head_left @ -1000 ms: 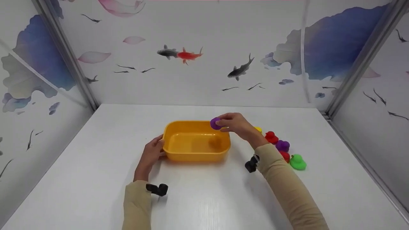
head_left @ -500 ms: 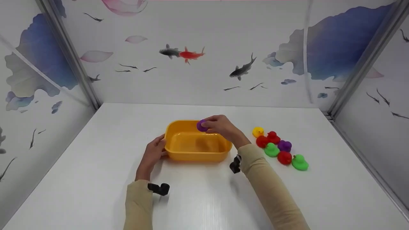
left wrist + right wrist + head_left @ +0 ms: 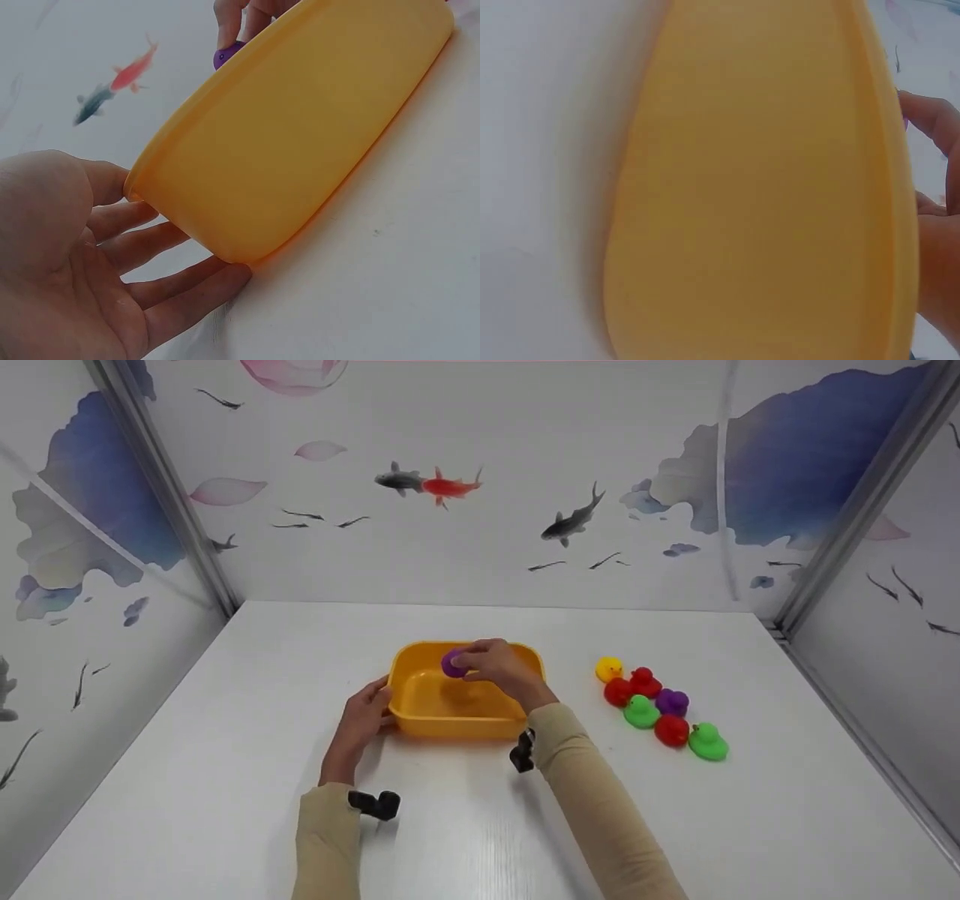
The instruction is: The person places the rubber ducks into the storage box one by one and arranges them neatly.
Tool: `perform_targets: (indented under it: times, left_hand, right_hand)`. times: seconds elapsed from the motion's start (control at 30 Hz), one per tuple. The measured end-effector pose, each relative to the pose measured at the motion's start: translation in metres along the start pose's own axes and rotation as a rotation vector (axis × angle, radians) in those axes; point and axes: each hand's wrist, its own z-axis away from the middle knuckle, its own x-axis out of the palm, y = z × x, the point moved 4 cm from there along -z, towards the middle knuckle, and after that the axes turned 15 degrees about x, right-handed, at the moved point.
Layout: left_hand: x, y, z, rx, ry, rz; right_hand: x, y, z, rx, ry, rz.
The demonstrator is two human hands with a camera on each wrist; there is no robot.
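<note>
My right hand (image 3: pixel 499 667) pinches a purple rubber duck (image 3: pixel 453 663) above the inside of a yellow plastic basin (image 3: pixel 457 727). In the left wrist view the duck (image 3: pixel 227 55) shows just past the basin's rim, under the fingertips. From the right wrist, the basin's wall (image 3: pixel 757 187) covers most of the view and hides nearly all of the duck. My left hand (image 3: pixel 364 712) rests against the basin's left end. Its fingers (image 3: pixel 184 296) lie fairly straight along the wall, with the thumb at the rim.
Right of the basin, several rubber ducks lie grouped on the white table (image 3: pixel 450 817): a yellow duck (image 3: pixel 609 669), red ones (image 3: pixel 671 730), green ones (image 3: pixel 708 742) and another purple duck (image 3: pixel 672 703). Panels printed with fish (image 3: pixel 450 486) enclose the table's back and sides.
My right hand has moved left with the purple duck, from the basin's right rim to over its middle, and a little lower. The left hand keeps its place at the basin's end.
</note>
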Motion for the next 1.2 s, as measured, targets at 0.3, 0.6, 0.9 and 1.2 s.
perform_targets:
  times: [0.3, 0.6, 0.9, 1.2]
  left_hand:
    - [-0.001, -0.001, 0.002, -0.012, -0.002, 0.011]
    - [-0.001, -0.001, -0.001, -0.013, 0.016, -0.007]
    - [-0.001, -0.003, -0.001, -0.002, 0.019, 0.029]
    - [0.001, -0.003, -0.002, 0.003, 0.023, 0.013]
  right_hand:
    - [0.019, 0.001, -0.011, 0.019, -0.003, -0.053]
    - [0.037, 0.001, -0.026, 0.076, 0.031, -0.025]
    - [0.044, 0.002, -0.028, 0.104, 0.069, 0.034]
    - [0.047, 0.002, -0.032, 0.126, 0.098, 0.079]
